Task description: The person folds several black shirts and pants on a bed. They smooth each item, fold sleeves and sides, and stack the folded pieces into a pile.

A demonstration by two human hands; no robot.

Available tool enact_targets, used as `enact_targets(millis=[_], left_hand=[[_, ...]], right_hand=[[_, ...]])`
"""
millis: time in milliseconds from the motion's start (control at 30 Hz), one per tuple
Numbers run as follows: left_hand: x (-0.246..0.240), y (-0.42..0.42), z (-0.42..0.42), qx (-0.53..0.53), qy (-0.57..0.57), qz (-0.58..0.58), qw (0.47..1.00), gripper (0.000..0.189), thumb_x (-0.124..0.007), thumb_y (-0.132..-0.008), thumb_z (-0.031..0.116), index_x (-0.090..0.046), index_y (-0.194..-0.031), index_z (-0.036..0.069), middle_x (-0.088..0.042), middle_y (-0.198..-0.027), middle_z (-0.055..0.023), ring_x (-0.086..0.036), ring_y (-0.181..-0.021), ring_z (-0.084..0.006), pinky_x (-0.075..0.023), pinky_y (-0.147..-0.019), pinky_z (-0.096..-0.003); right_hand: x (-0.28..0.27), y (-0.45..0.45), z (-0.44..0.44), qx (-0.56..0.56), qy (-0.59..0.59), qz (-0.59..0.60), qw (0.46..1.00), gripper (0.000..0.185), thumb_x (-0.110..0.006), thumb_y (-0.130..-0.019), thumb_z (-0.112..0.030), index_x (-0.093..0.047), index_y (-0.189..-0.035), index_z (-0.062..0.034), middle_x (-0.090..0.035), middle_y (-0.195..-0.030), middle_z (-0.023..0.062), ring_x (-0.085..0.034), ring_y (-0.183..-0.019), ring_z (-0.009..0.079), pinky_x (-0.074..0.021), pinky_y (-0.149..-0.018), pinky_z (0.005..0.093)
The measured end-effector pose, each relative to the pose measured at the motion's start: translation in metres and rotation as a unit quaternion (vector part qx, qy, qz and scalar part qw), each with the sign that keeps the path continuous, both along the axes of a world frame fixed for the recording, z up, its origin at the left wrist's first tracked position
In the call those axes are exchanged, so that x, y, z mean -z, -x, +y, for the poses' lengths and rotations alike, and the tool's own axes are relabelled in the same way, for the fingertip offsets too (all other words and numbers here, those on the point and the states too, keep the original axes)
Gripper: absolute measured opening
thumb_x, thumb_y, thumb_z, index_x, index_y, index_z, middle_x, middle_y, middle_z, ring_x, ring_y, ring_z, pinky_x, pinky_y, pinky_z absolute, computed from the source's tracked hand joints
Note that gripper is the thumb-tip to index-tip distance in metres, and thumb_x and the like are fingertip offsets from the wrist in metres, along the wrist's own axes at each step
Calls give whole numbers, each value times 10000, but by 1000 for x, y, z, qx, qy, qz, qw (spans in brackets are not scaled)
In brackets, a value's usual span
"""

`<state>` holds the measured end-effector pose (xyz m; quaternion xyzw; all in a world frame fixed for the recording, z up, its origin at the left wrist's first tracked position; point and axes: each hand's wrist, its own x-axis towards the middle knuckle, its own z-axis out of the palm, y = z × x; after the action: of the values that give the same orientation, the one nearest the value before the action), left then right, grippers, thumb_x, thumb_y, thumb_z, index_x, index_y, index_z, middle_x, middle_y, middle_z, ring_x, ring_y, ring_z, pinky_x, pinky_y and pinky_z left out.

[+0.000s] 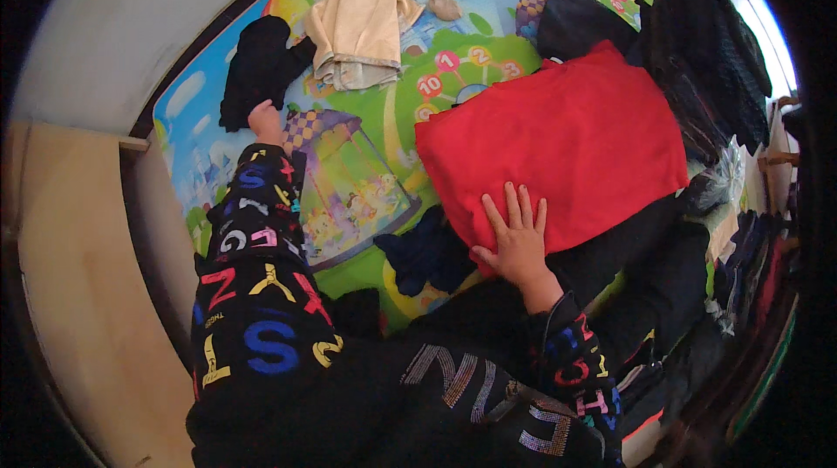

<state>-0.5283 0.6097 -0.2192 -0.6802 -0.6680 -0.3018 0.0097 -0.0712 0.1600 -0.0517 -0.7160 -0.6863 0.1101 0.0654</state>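
My left hand (267, 122), fingers curled, grips the lower edge of a black folded cloth item (255, 62) at the upper left. My right hand (518, 242) lies flat with spread fingers on the lower edge of a red folded garment (562, 141). Between them, a dark navy crumpled cloth (425, 249) rests on the colourful printed play mat (392, 128). A cream folded cloth (359, 29) lies to the right of the black item. What lies beneath the red garment is mostly hidden.
Dark folded garments (700, 56) are stacked at the upper right, with a clear plastic bag (726, 173) below them. More black clothing (585, 23) lies behind the red garment. A small beige object (444, 7) sits near the cream cloth. A wooden panel (78, 258) stands at the left.
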Motion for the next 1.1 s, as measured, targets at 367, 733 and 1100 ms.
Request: enact_targets(millis=[367,733,1100], left_hand=[[-197,-80,-269,231,364,-761,485,195,-669,-773,62,-633,-964,47,-653,-921,-101,-644,-779,-298,-540,-704,-434],[-180,-174,-449,379,672,-472,427,362,-625,-895,178,-578,-1202,-7,-640,-1152,-132,-638,-987,-222,-531,-841,-362],[-16,-77,-421,103,360,-33,927,478,-807,-706,427,-643,-757,-19,-623,-665,-131,-630,-666,-278,-486,-645,-403]], right_hand=[[1,-2,-3,-10,-29,-16,999,950,-760,-660,-534,-358,-1479,-266,-254,-1553,155,-205,-1439,363,-122,-1133,622],[-25,-17,-87,-71,-40,135,988,738,-772,-718,-198,-462,-1384,-139,-355,-1482,183,-353,-1355,379,-292,-1118,470],[-59,-32,-230,50,-67,320,944,435,-705,-790,-49,-599,-1212,-47,-561,-1310,165,-560,-1182,352,-461,-983,386]])
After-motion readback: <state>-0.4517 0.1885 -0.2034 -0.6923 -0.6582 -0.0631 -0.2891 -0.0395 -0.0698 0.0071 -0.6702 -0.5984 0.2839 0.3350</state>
